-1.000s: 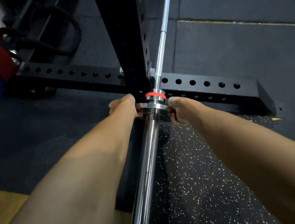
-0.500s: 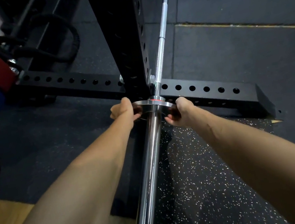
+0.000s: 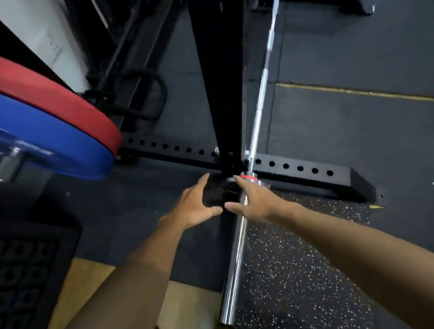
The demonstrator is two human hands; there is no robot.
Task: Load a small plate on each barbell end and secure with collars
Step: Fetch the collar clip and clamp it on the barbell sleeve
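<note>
The chrome barbell sleeve [image 3: 235, 264] runs from the lower middle up to a red ring [image 3: 248, 177] at its shoulder, and the thin shaft [image 3: 266, 70] goes on to the upper right. A small dark plate [image 3: 224, 189] sits on the sleeve just below the red ring, mostly hidden between my hands. My left hand [image 3: 196, 205] hovers left of the sleeve with its fingers spread and holds nothing. Over the sleeve, my right hand [image 3: 253, 201] is also open with its fingers apart. No collar shows on the sleeve.
A black rack upright [image 3: 219, 63] stands just behind the plate, on a holed base beam [image 3: 300, 169]. A red bumper plate [image 3: 33, 88] and a blue bumper plate [image 3: 18, 131] hang on a peg at left. A black patterned mat [image 3: 14, 284] lies lower left.
Both hands have let go of the small plate and opened, drawing back a little. The camera has tilted up and left, which brings the bumper plates into view.
</note>
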